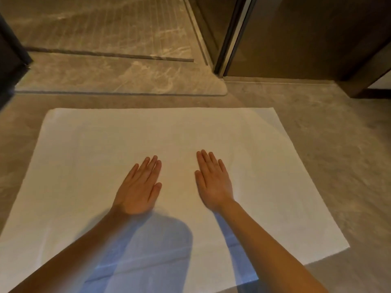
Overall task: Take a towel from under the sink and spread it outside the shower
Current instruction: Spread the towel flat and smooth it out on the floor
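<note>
Two hands point(138, 188) point(213, 182) flat on towel point(275, 166)

i see the floor point(338, 144), a grey-beige stone-look surface, running under everything in my head view. a white towel point(148, 132) lies spread flat directly on it, a wide rectangle whose far edge runs straight and roughly parallel to a marbled threshold slab point(118, 79). a narrow strip of bare floor separates the two. the slab has a rounded corner on the right and ends near the foot of a dark door frame point(220, 68). the towel's right corners rest on open floor, and its near left part runs out of my view. a bluish shadow point(148, 240) falls across its near middle.
</note>
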Available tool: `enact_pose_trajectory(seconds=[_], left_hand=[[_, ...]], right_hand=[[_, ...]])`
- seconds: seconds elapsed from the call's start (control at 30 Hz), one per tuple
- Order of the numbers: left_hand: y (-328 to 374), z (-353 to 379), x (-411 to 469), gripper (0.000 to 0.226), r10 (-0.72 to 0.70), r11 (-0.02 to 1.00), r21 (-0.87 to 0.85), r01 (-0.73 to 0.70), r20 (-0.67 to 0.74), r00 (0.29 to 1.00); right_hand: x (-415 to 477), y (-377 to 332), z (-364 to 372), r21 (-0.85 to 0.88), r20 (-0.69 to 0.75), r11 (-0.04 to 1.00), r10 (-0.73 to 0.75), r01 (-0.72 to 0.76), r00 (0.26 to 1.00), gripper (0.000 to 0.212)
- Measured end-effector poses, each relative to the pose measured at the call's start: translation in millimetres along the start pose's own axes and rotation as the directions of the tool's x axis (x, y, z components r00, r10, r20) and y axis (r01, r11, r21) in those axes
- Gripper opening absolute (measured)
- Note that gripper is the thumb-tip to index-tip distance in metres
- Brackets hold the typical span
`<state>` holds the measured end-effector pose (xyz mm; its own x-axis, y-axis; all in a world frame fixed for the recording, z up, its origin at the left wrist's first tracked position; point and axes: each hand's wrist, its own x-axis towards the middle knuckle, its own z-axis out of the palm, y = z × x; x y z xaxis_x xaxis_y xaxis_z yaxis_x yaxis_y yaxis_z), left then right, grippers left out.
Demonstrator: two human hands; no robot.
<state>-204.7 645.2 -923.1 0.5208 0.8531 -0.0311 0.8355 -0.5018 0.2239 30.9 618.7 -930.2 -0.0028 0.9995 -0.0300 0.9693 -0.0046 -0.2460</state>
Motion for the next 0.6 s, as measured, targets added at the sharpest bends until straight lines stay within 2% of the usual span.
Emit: enact_pose_trajectory(seconds=[0.13,0.37,0.53,0.6], left_hand=[[-2,2,0,0.072,-0.004,1.000,0.007,0.004,0.027,1.000],[4,-3,1,0.075,-0.015,1.000,-0.004,0.015,0.024,1.000],[44,-42,51,0.063,0.121,0.988,-0.086,-0.127,-0.073,0.990],[60,-62,85,0.060,0.190,0.970,-0.155,-0.187,0.002,0.982]], right_hand=[[-8,45,-13,-0.018,-0.027,0.996,0.091,-0.092,0.995,0.055],[-9,44,-18,0.001,-0.009,0.994,0.111,-0.111,0.994,0.055],[6,65,-54,0.052,-0.058,0.997,0.054,-0.051,0.997,0.051],[19,85,-83,0.074,-0.113,0.997,0.044,-0.036,0.993,0.051]])
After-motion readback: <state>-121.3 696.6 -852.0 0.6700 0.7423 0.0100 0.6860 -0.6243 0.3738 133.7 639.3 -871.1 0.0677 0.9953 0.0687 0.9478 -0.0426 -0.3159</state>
